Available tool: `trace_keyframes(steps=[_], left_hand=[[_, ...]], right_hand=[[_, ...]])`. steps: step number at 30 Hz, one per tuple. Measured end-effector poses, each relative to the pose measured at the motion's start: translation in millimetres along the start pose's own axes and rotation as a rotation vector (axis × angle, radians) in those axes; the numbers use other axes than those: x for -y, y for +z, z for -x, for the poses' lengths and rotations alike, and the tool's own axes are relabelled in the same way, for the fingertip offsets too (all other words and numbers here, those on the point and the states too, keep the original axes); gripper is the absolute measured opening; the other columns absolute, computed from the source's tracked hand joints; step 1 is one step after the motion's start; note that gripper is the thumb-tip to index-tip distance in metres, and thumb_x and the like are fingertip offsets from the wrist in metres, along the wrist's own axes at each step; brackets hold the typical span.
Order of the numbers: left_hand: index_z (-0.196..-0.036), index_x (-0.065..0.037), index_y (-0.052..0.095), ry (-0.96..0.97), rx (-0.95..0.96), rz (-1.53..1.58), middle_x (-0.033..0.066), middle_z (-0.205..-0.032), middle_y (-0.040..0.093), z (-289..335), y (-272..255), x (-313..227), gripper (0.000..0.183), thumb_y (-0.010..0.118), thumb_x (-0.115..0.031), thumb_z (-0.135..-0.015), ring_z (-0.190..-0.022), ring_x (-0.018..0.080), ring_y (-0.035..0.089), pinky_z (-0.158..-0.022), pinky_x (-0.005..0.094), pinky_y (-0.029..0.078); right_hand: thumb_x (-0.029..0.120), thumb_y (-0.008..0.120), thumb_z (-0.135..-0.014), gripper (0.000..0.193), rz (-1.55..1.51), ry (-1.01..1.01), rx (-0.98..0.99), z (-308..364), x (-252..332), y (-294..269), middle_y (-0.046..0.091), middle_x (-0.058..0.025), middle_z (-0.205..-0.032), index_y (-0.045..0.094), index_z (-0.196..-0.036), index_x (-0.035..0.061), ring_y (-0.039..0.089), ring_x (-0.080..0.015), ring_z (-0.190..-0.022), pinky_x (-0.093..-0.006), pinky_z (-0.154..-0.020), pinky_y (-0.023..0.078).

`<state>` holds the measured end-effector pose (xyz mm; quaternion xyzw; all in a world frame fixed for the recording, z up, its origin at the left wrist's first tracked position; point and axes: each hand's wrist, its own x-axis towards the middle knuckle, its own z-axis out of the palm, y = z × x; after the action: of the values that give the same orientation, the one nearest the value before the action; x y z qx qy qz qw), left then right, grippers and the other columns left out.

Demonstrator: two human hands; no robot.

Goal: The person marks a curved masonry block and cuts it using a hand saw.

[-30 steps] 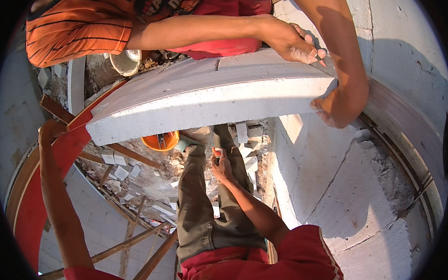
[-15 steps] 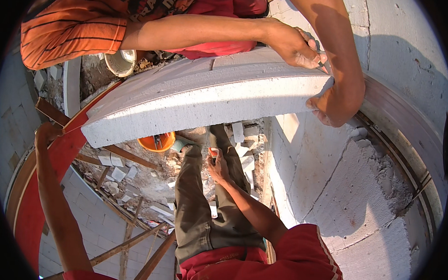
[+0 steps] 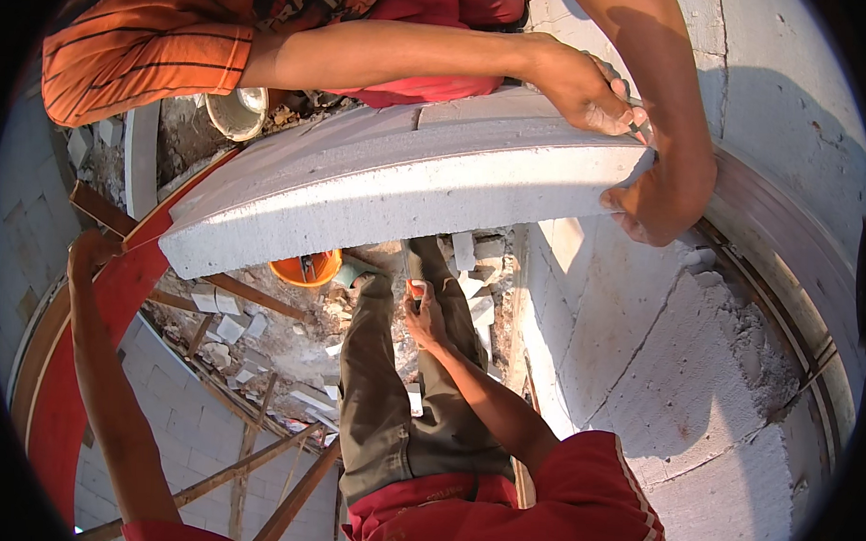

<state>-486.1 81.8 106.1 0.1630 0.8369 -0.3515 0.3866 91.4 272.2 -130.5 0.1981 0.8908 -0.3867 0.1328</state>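
Observation:
My left hand [image 3: 92,251] is closed at the left end of the wall, beside a curved red board [image 3: 147,278]. From its fingers a thin string [image 3: 140,245] runs toward the upper edge of a long white lightweight block [image 3: 407,195]. Lower down, in front of my legs, my right hand [image 3: 426,320] is closed around a small orange-and-dark object [image 3: 416,289], whose kind I cannot make out. Across the block, a co-worker's hand [image 3: 592,93] presses a small pointed item to its right end. The co-worker's other hand [image 3: 650,204] grips that end.
Below the block are an orange bucket [image 3: 306,270] and broken block pieces [image 3: 231,328]. Wooden battens [image 3: 296,495] cross at the lower left. A pale bucket [image 3: 236,113] stands behind the block. A block wall [image 3: 677,374] rises on the right.
The co-worker's hands have shifted slightly right in the picture, along with the block's right end. Both my hands keep nearly the same place and grip.

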Motion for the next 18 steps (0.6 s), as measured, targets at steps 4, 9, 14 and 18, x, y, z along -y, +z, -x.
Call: trace_keyframes(steps=[4,9,14,18], left_hand=[[-0.081,0.002,0.070,0.029,-0.046,0.005,0.0218,-0.077,0.067,-13,-7,-24,0.047,0.078,-0.041,-0.061,-0.075,0.0337,0.069,-0.067,0.0442,0.051],[-0.082,0.001,0.070,0.019,-0.039,0.013,0.0225,-0.080,0.067,9,-10,-19,0.048,0.078,-0.042,-0.062,-0.078,0.0346,0.069,-0.069,0.0446,0.051],[-0.083,0.001,0.071,0.009,-0.040,0.007,0.0224,-0.081,0.068,7,-4,-9,0.048,0.078,-0.043,-0.062,-0.079,0.0340,0.069,-0.070,0.0444,0.051],[-0.083,0.001,0.071,0.026,-0.054,0.026,0.0223,-0.082,0.068,-11,-1,-20,0.049,0.078,-0.043,-0.062,-0.080,0.0335,0.069,-0.071,0.0442,0.051]], right_hand=[[0.001,0.055,-0.077,0.024,0.154,-0.127,0.003,17,-38,30,0.048,-0.0340,-0.108,0.058,-0.099,-0.0081,0.057,-0.0400,-0.088,-0.0414,-0.069,0.049],[0.002,0.055,-0.077,0.025,-0.031,-0.033,-0.042,-1,-5,0,0.047,-0.0358,-0.109,0.057,-0.099,-0.0096,0.057,-0.0421,-0.088,-0.0428,-0.069,0.049],[0.003,0.056,-0.076,0.034,-0.028,-0.004,0.101,14,-17,35,0.049,-0.0332,-0.112,0.056,-0.107,-0.0122,0.056,-0.0460,-0.091,-0.0523,-0.075,0.046],[0.008,0.055,-0.081,0.046,0.215,-0.067,0.268,38,-53,70,0.054,-0.0218,-0.117,0.051,-0.121,-0.0130,0.056,-0.0396,-0.100,-0.0569,-0.090,0.043]])
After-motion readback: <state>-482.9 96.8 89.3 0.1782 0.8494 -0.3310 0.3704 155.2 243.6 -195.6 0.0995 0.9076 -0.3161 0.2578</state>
